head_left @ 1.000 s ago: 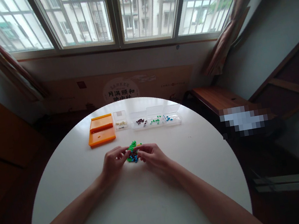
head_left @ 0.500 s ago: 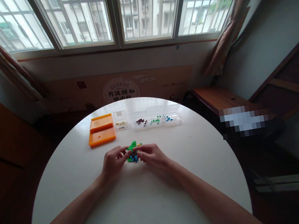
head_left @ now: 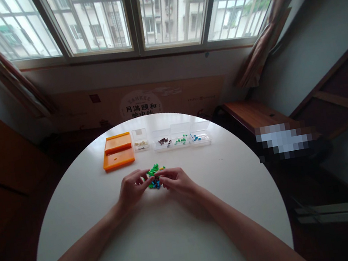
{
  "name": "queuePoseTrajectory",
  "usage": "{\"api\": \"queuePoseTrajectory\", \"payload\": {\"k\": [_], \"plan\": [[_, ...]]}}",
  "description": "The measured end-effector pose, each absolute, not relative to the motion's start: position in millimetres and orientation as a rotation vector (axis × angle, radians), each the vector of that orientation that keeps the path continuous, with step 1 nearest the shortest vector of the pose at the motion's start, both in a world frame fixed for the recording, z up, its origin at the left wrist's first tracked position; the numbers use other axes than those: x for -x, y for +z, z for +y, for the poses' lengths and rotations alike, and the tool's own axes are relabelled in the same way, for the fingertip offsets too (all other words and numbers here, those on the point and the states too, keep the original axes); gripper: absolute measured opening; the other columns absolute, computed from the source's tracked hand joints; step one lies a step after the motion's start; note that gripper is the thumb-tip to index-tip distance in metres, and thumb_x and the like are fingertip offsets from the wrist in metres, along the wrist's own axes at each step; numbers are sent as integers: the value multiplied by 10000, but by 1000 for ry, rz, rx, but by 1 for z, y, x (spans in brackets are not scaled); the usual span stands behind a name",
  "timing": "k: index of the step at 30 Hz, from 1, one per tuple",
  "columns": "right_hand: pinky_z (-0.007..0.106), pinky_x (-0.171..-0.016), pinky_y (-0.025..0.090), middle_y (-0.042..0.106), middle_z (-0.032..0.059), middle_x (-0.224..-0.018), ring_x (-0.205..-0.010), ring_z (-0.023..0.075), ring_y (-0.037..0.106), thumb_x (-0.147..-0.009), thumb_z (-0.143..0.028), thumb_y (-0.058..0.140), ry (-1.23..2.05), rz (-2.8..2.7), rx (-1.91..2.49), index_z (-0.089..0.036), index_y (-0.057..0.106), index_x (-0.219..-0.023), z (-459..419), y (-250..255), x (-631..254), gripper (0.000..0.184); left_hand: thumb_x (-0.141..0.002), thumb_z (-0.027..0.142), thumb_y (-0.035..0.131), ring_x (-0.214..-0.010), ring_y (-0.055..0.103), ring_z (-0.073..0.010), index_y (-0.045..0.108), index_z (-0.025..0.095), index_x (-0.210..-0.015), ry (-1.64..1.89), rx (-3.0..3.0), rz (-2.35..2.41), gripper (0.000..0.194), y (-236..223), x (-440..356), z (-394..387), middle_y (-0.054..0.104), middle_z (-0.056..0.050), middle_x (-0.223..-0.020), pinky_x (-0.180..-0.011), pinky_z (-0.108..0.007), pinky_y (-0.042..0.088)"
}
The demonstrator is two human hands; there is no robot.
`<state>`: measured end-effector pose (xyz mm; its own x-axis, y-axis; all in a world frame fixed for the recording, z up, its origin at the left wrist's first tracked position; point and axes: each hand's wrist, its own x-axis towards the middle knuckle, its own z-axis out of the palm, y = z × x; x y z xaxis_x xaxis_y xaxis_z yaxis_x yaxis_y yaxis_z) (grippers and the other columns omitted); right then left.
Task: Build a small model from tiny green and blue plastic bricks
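Observation:
A small heap of plastic pieces [head_left: 154, 168], green, blue and dark with a bit of yellow, lies on the white table between my hands. My left hand [head_left: 133, 188] reaches in from the left, its fingers curled and its thumb tip at the heap's middle. From the right comes my right hand [head_left: 177, 181], thumb and forefinger drawn together over the pieces. The fingertips of both hands nearly meet there. Whatever they pinch is too small to make out, and they cover part of the heap.
Behind the heap stand an open orange tray [head_left: 119, 159], a small clear box [head_left: 139, 135] with pale pieces, and a clear compartment box [head_left: 183, 145] holding dark, green and blue pieces. The round white table [head_left: 141, 252] has its curved edge at either side. A wooden bench [head_left: 247, 113] stands beyond, right.
My fingers have shifted very slightly over the heap. The boxes and the tray stay where they were.

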<state>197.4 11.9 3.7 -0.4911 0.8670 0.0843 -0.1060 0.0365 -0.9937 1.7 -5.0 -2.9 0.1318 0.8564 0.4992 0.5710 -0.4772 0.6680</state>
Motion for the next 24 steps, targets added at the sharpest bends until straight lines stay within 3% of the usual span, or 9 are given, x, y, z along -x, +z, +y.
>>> {"api": "queuePoseTrajectory", "payload": {"k": [15,24], "plan": [[218,-517,426,640,41,-699,-539,86,522,-744,-342,644,1557,-1592,758,-124,681,-1024,13,2,-198,357,-818,329,598,-486,491,-63,664,150,-1016,1274,-2134,1374,275,-4,-3,-5,608,-12,-699,-472,-167,427],[210,-508,421,611,24,-682,-534,76,509,-729,-361,663,1575,-1565,756,-119,656,-1073,13,0,-198,420,-858,262,539,-532,504,-69,581,164,-1193,1182,-2225,1293,352,-4,-4,-7,583,-17,-740,-523,-170,447]]}}
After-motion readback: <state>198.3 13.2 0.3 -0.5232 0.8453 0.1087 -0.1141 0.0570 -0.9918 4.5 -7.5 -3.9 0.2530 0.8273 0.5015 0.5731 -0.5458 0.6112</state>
